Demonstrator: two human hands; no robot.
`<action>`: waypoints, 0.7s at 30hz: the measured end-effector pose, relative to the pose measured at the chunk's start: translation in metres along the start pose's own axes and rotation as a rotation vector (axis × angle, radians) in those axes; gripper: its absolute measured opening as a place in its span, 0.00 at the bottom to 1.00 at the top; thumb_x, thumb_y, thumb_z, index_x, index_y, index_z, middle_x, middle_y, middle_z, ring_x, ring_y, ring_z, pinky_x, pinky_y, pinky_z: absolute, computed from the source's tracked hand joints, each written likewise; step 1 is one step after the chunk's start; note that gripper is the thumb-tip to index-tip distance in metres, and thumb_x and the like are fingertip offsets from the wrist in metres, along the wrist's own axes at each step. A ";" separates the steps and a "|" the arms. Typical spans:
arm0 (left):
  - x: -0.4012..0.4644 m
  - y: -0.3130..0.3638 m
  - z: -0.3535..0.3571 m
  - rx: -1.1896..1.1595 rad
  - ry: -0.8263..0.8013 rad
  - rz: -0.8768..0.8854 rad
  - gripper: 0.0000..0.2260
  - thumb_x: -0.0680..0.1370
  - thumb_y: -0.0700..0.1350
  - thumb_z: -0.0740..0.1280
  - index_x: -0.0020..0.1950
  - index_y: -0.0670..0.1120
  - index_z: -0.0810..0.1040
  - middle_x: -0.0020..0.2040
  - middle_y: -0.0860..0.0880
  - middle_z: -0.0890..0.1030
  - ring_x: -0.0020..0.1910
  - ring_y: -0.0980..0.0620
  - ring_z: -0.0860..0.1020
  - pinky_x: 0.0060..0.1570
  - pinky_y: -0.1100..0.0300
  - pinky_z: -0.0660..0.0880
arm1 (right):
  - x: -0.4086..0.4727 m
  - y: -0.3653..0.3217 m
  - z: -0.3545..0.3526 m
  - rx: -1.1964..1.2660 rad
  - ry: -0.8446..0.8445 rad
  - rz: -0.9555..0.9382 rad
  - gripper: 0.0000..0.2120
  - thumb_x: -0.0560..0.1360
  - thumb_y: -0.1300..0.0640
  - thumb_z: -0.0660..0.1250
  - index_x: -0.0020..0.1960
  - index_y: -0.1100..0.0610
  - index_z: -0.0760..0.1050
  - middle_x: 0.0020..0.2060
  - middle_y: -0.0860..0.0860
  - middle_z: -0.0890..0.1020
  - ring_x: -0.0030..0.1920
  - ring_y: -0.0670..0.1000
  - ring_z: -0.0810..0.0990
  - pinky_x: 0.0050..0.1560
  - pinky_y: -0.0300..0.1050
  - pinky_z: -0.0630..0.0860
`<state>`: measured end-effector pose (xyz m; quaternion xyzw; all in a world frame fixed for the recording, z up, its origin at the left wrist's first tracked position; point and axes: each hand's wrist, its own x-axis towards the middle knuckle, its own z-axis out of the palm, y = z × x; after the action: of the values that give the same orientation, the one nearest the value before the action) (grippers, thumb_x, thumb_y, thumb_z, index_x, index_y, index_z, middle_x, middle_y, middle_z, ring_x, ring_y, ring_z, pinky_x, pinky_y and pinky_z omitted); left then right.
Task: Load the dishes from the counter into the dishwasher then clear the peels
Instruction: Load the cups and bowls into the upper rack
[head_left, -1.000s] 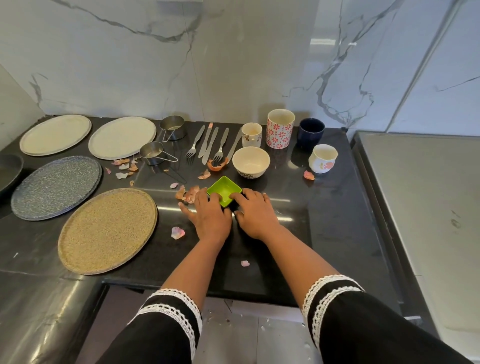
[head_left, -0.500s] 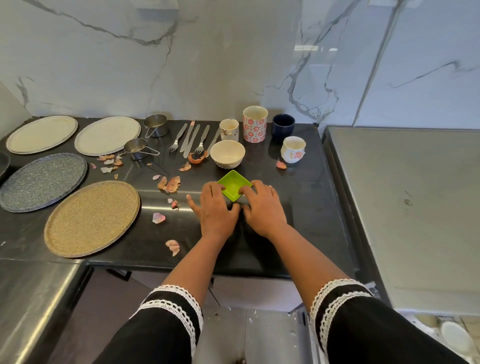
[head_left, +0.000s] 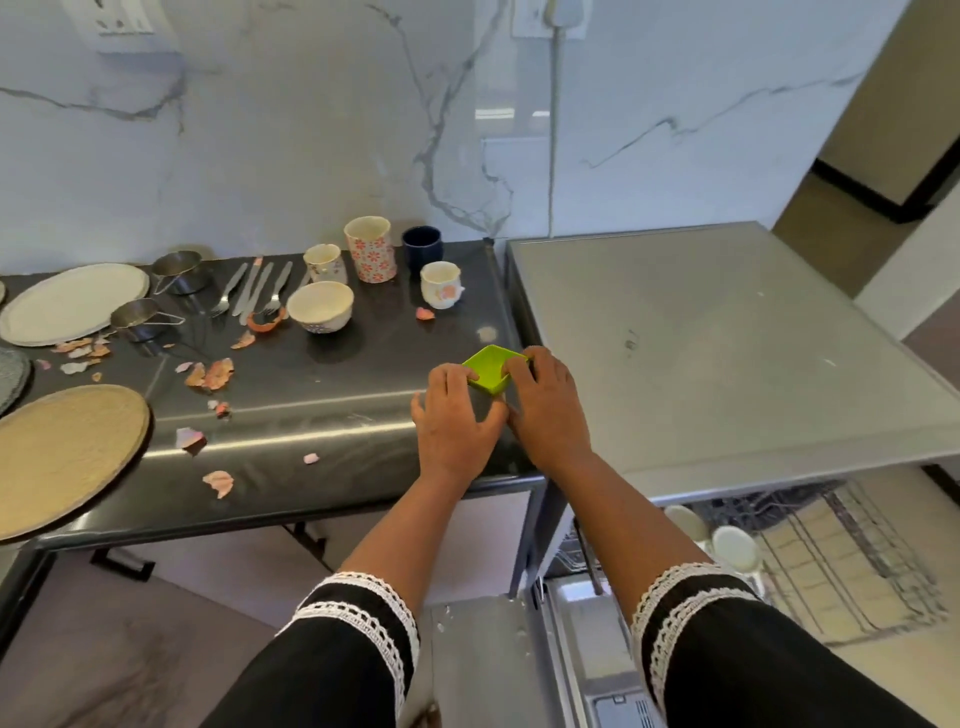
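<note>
A small square green dish (head_left: 490, 368) is held between both hands above the right end of the black counter (head_left: 332, 384). My left hand (head_left: 453, 415) grips its left side and my right hand (head_left: 545, 405) grips its right side, fingers curled over the rim. On the counter stand a white bowl (head_left: 320, 305), a floral tumbler (head_left: 370, 249), a dark blue cup (head_left: 422, 249), two small white cups (head_left: 440, 285), cutlery (head_left: 254, 288) and two steel measuring cups (head_left: 140, 319). Pink peels (head_left: 210, 373) lie scattered. The dishwasher rack (head_left: 852, 561) is pulled out at lower right.
A grey steel-topped unit (head_left: 727, 353) stands right of the counter, above the dishwasher. Plates line the left: a white one (head_left: 72, 301) and a tan one (head_left: 57, 452). The open dishwasher door (head_left: 582, 649) lies below my arms. A marble wall rises behind.
Both hands have carried the green dish rightward from the counter's middle to its right end. The view has swung right, bringing the steel top and dishwasher rack into sight.
</note>
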<state>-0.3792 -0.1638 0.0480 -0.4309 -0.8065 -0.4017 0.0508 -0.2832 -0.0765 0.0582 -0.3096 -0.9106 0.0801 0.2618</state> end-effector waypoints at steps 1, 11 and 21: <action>-0.003 0.010 0.006 -0.036 0.004 0.017 0.17 0.73 0.55 0.63 0.55 0.46 0.72 0.54 0.50 0.73 0.50 0.50 0.74 0.55 0.44 0.73 | -0.007 0.007 -0.007 0.002 0.014 0.011 0.22 0.72 0.55 0.73 0.61 0.55 0.68 0.60 0.59 0.73 0.58 0.60 0.74 0.60 0.53 0.73; -0.060 0.126 0.068 -0.464 -0.188 0.088 0.16 0.78 0.54 0.61 0.58 0.44 0.70 0.54 0.49 0.71 0.50 0.53 0.73 0.52 0.58 0.74 | -0.095 0.097 -0.094 -0.108 0.256 0.094 0.22 0.72 0.59 0.72 0.63 0.52 0.68 0.58 0.61 0.74 0.52 0.61 0.76 0.49 0.54 0.75; -0.138 0.238 0.146 -0.604 -0.454 0.128 0.16 0.75 0.59 0.63 0.56 0.50 0.70 0.52 0.49 0.73 0.51 0.51 0.76 0.50 0.50 0.78 | -0.210 0.209 -0.166 -0.223 0.247 0.281 0.21 0.73 0.60 0.71 0.63 0.53 0.70 0.61 0.59 0.73 0.56 0.62 0.75 0.53 0.55 0.74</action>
<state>-0.0798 -0.0804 0.0343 -0.5539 -0.6141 -0.5114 -0.2336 0.0540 -0.0403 0.0456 -0.4678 -0.8228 -0.0239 0.3219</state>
